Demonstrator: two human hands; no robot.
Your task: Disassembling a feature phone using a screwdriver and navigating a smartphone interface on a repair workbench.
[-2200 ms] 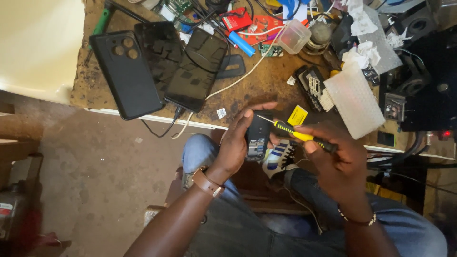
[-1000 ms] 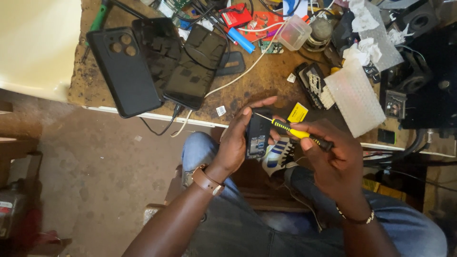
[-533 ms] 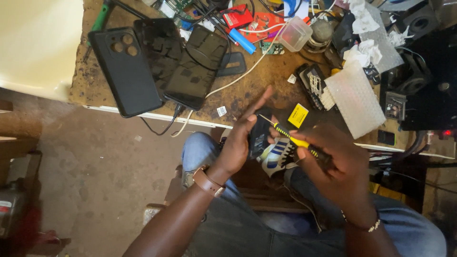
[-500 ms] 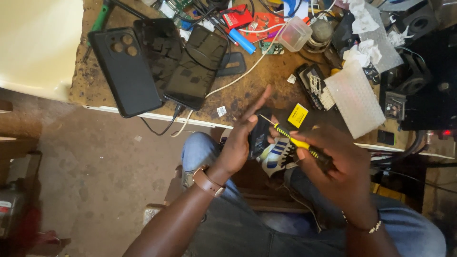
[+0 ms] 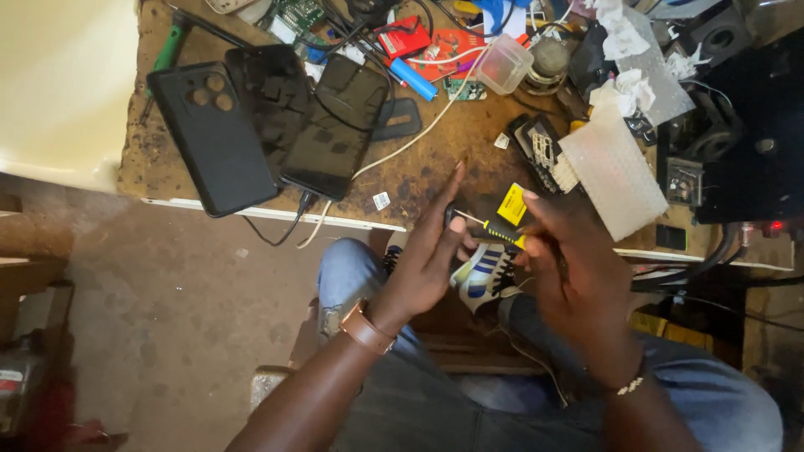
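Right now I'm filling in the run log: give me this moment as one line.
left hand: holds small dark device | right hand: holds yellow-black screwdriver, tip at device | place: over lap, at workbench edge

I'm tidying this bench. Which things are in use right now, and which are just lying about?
In use:
left hand holding a small dark device
right hand with the yellow screwdriver

Lying about:
black phone case
dark phone
clear plastic cup
bubble wrap
blue cylinder
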